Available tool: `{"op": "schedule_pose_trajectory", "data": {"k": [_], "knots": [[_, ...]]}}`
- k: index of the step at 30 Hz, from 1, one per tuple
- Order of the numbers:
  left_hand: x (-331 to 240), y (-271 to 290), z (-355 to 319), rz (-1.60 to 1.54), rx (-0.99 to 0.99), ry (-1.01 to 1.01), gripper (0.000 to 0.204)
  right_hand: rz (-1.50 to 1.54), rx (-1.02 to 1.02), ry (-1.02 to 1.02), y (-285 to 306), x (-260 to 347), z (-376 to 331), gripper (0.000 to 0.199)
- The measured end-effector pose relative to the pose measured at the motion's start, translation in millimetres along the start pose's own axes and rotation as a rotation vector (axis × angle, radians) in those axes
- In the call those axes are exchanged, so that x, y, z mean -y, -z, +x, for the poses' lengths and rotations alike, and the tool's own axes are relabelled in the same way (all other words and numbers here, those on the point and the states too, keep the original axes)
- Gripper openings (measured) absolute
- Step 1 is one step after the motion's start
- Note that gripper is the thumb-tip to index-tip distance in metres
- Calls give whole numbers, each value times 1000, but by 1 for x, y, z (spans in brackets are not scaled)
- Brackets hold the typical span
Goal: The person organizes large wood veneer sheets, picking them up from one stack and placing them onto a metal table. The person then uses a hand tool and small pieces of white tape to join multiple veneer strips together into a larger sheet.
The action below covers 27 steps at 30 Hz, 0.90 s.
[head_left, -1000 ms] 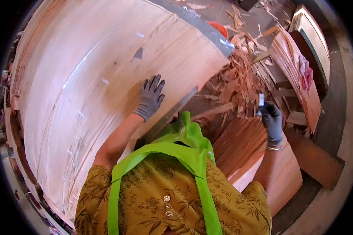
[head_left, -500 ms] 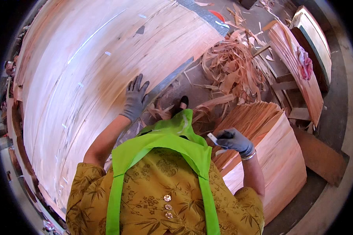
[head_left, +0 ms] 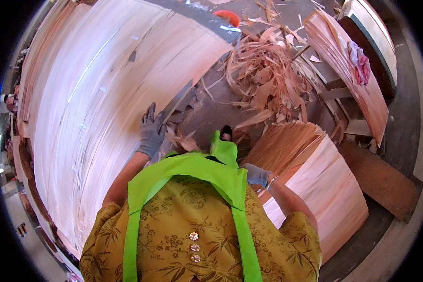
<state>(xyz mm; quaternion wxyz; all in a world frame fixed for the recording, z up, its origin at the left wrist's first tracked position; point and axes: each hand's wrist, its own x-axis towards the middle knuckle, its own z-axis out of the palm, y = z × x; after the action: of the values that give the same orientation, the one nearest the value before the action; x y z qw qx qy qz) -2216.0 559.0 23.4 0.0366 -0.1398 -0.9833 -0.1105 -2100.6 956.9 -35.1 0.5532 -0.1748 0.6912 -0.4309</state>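
My left hand (head_left: 151, 131), in a grey glove, lies on a large pale wood veneer sheet (head_left: 122, 80) near its right edge, fingers stretched out and holding nothing. The sheet has a long split, small tape pieces and a dark patch. My right hand (head_left: 257, 175), also gloved, is close against the green apron (head_left: 197, 164). The apron hides its fingers, so I cannot see whether they hold anything. Beside that hand stands a thick stack of veneer sheets (head_left: 322, 181), its layered edges facing up.
Torn veneer strips (head_left: 270, 75) are heaped on the floor ahead. Farther right, a curved stack of veneer (head_left: 348, 70) has a pink cloth (head_left: 359, 63) on it. A brown board (head_left: 380, 176) lies at the right. A red round object (head_left: 228, 18) is at the far edge.
My right hand has drawn in toward the apron, and the small whitish tool it held is out of sight. My left hand stays on the sheet. The view has shifted slightly.
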Motion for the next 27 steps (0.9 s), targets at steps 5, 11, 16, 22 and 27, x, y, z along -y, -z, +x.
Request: {"op": "schedule_pose_trajectory", "data": {"k": [5,11,16,22,27], "knots": [[-45,-17,89,64,-7,-203,41,398,-152,-9,23,12,-16,46],[-66,-9,144,6,-58,-340,42,330,-595,-129,112,3,-86,52],[-66,-38,219,-92,-66,-364,44,533,-1042,-253,195,-14,-101,34],[-78,-85,371,64,-337,-181,44,852,-1130,-22,295,-85,-21,20],[-73,-146,441,-228,-200,22,24,84,-1027,-275,327,-279,105,21]]}}
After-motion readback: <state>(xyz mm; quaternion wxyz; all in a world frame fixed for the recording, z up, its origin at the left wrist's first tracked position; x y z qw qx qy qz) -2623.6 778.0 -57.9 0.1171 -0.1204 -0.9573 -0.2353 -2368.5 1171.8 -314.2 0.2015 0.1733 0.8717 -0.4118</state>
